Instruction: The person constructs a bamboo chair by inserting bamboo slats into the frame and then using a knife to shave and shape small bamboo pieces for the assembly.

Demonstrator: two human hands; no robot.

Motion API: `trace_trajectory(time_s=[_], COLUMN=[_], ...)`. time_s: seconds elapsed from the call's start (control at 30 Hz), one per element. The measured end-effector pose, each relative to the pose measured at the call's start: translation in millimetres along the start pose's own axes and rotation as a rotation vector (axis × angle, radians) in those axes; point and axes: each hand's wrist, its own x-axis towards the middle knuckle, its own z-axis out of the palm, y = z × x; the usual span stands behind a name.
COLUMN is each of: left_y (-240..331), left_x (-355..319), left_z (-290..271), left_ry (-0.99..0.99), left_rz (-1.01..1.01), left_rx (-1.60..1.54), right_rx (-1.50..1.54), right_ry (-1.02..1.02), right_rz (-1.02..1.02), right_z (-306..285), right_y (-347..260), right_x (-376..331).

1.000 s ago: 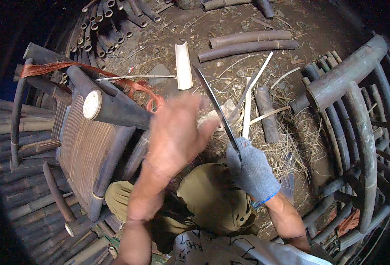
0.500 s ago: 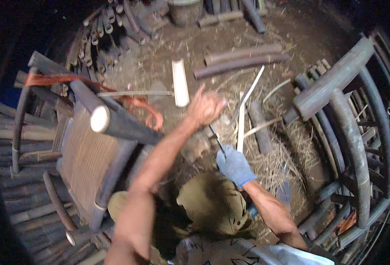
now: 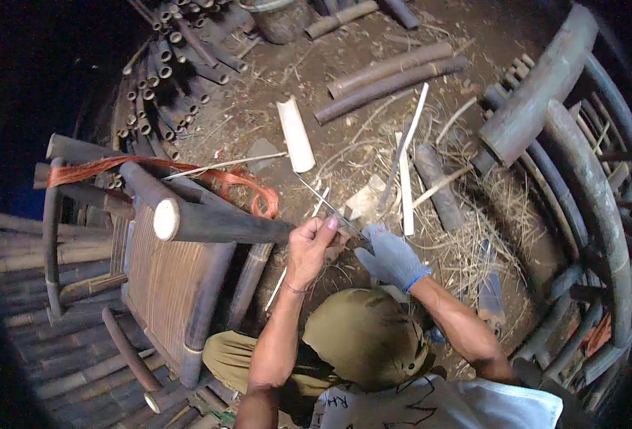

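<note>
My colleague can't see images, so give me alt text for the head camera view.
A bare left hand and a grey-gloved right hand hold a long blade and thin strip above a straw-strewn dirt floor, beside a dark bamboo chair and stacked bamboo poles.

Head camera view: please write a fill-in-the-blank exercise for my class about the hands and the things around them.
1. The right hand wears a grey ____.
2. The left hand is ____, with no covering.
3. Both hands meet at a thin blade that points away over the ____-strewn ground.
4. An orange ____ is tied around the bamboo chair frame to the left.

Missing words: glove; bare; straw; strap
</note>
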Motion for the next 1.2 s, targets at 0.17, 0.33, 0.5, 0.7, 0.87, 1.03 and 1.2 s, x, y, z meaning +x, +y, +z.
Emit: trace_trajectory(time_s=[0.17, 0.33, 0.5, 0.7, 0.87, 1.03, 1.2], left_y=[-24, -36, -37, -26, -23, -28, -27], left_x=[-10, -22, -25, -24, -17, -11, -17], left_z=[-4, 7, 26, 29, 32, 27, 20], left_ry=[0.024, 0.086, 0.144, 0.193, 0.197, 0.189, 0.164], left_rz=[0.062, 0.118, 0.213, 0.181, 0.154, 0.203, 0.238], left_rx=[0.068, -0.144, -0.104, -0.165, -0.108, -0.156, -0.141], right_rx=[-0.008, 0.201, 0.134, 0.308, 0.111, 0.143, 0.056], right_ry=[-0.023, -0.093, 0.048, -0.129, -0.098, -0.043, -0.040], right_rz=[0.146, 0.098, 0.075, 0.062, 0.133, 0.076, 0.148], right_z=[-11, -17, -6, -24, 7, 4, 34], right_y=[-3, -8, -13, 15, 37, 32, 61], right_x=[-15, -15, -7, 22, 23, 25, 36])
